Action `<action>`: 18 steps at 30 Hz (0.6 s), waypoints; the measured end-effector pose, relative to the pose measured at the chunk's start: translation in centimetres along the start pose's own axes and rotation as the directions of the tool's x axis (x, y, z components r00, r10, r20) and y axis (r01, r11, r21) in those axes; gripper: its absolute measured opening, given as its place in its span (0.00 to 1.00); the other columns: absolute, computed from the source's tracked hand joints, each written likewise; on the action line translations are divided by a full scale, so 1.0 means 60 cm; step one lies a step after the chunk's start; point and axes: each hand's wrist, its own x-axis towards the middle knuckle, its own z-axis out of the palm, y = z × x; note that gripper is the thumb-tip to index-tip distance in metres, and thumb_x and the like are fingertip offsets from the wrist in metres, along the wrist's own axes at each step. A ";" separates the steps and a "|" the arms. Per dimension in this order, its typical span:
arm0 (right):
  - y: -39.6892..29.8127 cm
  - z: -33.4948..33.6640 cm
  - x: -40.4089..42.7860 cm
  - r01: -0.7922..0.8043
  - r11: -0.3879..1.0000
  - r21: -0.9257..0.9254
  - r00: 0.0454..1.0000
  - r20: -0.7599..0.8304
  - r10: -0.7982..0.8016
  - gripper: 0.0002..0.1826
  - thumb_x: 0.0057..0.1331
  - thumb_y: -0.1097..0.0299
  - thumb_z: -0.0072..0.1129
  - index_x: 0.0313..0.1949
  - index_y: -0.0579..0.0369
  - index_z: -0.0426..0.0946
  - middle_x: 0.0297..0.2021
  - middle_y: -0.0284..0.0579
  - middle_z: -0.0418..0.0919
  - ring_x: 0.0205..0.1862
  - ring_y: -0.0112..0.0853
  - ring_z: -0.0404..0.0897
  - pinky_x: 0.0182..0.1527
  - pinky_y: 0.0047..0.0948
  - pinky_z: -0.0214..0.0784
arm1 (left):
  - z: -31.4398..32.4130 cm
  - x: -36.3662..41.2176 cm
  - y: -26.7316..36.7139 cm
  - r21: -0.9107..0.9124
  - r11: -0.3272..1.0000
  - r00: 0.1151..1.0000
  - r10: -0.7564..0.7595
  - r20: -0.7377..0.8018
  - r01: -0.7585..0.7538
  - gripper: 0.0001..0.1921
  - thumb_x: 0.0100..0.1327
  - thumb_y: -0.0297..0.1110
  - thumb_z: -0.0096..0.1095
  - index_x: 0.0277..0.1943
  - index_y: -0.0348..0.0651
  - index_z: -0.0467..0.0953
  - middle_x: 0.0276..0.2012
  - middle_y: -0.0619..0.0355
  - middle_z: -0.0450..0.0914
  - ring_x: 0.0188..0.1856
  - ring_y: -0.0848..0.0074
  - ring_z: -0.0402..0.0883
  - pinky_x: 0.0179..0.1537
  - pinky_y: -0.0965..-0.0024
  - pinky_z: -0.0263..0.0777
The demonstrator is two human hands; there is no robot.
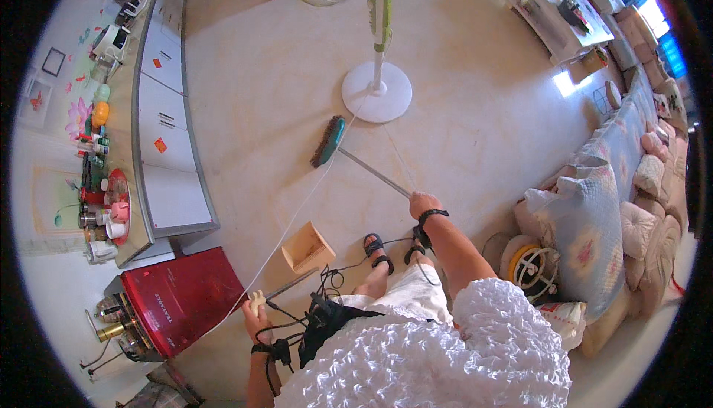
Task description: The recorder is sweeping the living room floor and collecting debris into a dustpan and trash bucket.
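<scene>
My right hand [424,206] is closed around the grey handle of a broom [374,171]. The broom's teal head [328,140] with dark bristles rests on the floor, close to the fan's base. Low on the left, my left hand [255,319] grips the cream end of a dustpan's grey handle [292,284]. The wooden-coloured dustpan [308,247] is in front of my feet, its open side away from me. A thin white cord [295,224] stretches from the fan past the broom head and by my left hand.
A standing fan [377,91] with a round white base is straight ahead. White cabinets [167,140] and a red tea cabinet [181,299] line the left. A quilt-covered sofa [590,230] and a white coffee table [562,15] are on the right. Black cables [334,277] hang near my legs.
</scene>
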 end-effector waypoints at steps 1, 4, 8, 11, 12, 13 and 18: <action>0.001 -0.002 0.003 -0.040 0.999 -0.016 0.999 0.027 0.040 0.14 0.60 0.66 0.41 0.39 0.55 0.76 0.41 0.52 0.76 0.43 0.44 0.76 0.45 0.41 0.68 | 0.007 -0.005 -0.009 0.007 1.000 1.000 0.001 0.012 -0.002 0.20 0.59 0.38 0.49 0.51 0.38 0.61 0.43 0.46 0.71 0.45 0.61 0.72 0.46 0.65 0.64; 0.045 -0.003 -0.020 -0.131 0.991 0.003 0.988 0.086 0.130 0.16 0.59 0.66 0.40 0.40 0.54 0.76 0.42 0.51 0.76 0.45 0.44 0.75 0.46 0.40 0.68 | 0.016 -0.017 -0.052 -0.204 0.946 0.967 -0.253 0.029 0.253 0.24 0.58 0.46 0.52 0.52 0.40 0.60 0.41 0.51 0.71 0.43 0.67 0.72 0.45 0.66 0.66; 0.258 0.091 -0.097 -0.247 0.969 -0.021 0.967 0.064 0.248 0.15 0.60 0.65 0.40 0.38 0.54 0.76 0.41 0.50 0.77 0.44 0.43 0.76 0.46 0.39 0.68 | -0.005 -0.019 0.026 -0.322 0.872 0.929 -0.329 0.170 0.368 0.25 0.57 0.46 0.53 0.51 0.39 0.61 0.34 0.53 0.71 0.38 0.66 0.72 0.44 0.66 0.66; 0.305 0.101 -0.204 -0.099 0.967 -0.236 0.966 0.209 0.150 0.16 0.62 0.63 0.41 0.45 0.51 0.74 0.39 0.49 0.77 0.43 0.45 0.75 0.44 0.40 0.68 | -0.008 -0.023 -0.021 -0.310 0.888 0.941 -0.321 0.109 0.339 0.24 0.57 0.46 0.54 0.51 0.39 0.61 0.33 0.53 0.71 0.38 0.66 0.72 0.44 0.66 0.66; 0.314 0.107 -0.234 -0.304 0.949 -0.086 0.943 0.114 0.313 0.15 0.62 0.61 0.40 0.43 0.52 0.73 0.38 0.49 0.77 0.42 0.45 0.75 0.43 0.41 0.68 | -0.005 -0.011 -0.024 -0.306 0.898 0.948 -0.298 0.108 0.317 0.24 0.57 0.45 0.54 0.51 0.39 0.61 0.33 0.53 0.71 0.38 0.66 0.72 0.44 0.66 0.66; 0.327 0.117 -0.262 -0.477 0.875 0.084 0.879 0.045 0.475 0.15 0.63 0.60 0.40 0.42 0.53 0.72 0.36 0.49 0.77 0.41 0.46 0.75 0.42 0.42 0.68 | 0.001 0.001 -0.025 -0.299 0.908 0.956 -0.275 0.105 0.294 0.24 0.57 0.45 0.54 0.50 0.39 0.61 0.33 0.53 0.70 0.38 0.66 0.72 0.44 0.66 0.66; 0.266 0.153 -0.366 -0.485 0.822 0.298 0.840 -0.102 0.533 0.14 0.63 0.58 0.42 0.34 0.55 0.70 0.32 0.54 0.75 0.36 0.49 0.74 0.39 0.47 0.66 | 0.012 0.080 -0.035 -0.223 0.970 0.995 -0.095 0.021 0.097 0.23 0.57 0.44 0.55 0.50 0.38 0.62 0.32 0.53 0.70 0.37 0.66 0.72 0.44 0.66 0.67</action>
